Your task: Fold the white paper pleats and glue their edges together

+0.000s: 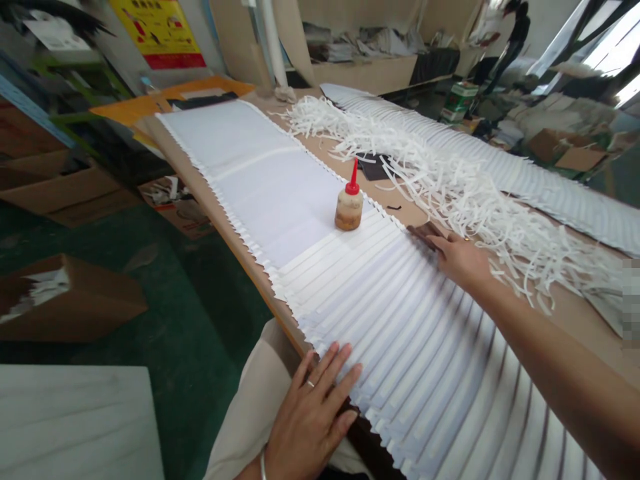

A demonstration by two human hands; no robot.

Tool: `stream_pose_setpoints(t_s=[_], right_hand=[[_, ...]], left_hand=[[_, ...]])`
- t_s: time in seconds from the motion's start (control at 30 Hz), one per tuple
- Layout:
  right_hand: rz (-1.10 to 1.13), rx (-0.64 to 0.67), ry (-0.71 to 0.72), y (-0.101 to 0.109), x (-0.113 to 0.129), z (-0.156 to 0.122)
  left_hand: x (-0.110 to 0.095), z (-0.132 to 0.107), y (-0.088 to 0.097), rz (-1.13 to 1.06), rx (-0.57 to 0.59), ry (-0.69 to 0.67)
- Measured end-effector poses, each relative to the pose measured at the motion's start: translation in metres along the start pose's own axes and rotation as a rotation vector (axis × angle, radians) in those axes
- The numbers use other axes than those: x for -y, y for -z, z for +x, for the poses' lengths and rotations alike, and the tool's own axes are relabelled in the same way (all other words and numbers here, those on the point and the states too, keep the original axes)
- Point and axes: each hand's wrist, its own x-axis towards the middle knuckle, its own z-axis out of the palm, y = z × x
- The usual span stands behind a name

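Note:
A long white sheet (250, 160) lies along the table, and rows of narrow white strips (380, 300) run across its nearer part. My left hand (315, 407) rests spread at the sheet's near edge, fingertips on the strip ends. At the sheet's far edge my right hand (463, 260) is closed on a dark flat tool (424, 233); its exact kind does not show. Between strips and bare sheet stands a small glue bottle (349, 210) with a red nozzle and brownish contents.
A tangled heap of loose white strips (450, 180) lies beyond the sheet, with another strip-covered sheet (565, 190) behind it. A small black piece (375, 167) is near the heap. Cardboard boxes (95, 300) sit on the green floor. A person (515, 40) stands far back.

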Motion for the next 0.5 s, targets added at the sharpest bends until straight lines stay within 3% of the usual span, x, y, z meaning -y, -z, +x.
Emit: stream_pose_setpoints(t_s=[0.1,0.17,0.23,0.3,0.4,0.43,0.5], right_hand=[[0.021,-0.016,0.220,0.002,0.050,-0.027],[0.036,0.005,0.392,-0.003,0.066,-0.033],[0.033,0.037,0.301,-0.006,0.056,-0.021],[0.018,0.065,0.064,-0.004,0.029,0.002],[0.008,0.072,-0.029,0.010,0.002,0.025],[0.013,0.064,-0.031,0.015,0.006,0.023],[0.034,0.045,-0.003,0.022,0.038,0.004]], left_hand=[[0.021,0.000,0.002,0.049,-0.042,0.064],[0.032,0.000,-0.001,0.077,-0.045,0.081],[0.038,-0.001,-0.004,0.074,-0.031,0.073],[0.041,-0.002,-0.008,0.047,-0.023,0.073],[0.040,-0.004,-0.013,-0.054,-0.032,0.098],[0.039,-0.005,-0.014,-0.114,-0.045,0.119],[0.036,-0.006,-0.016,-0.280,-0.094,0.192]])
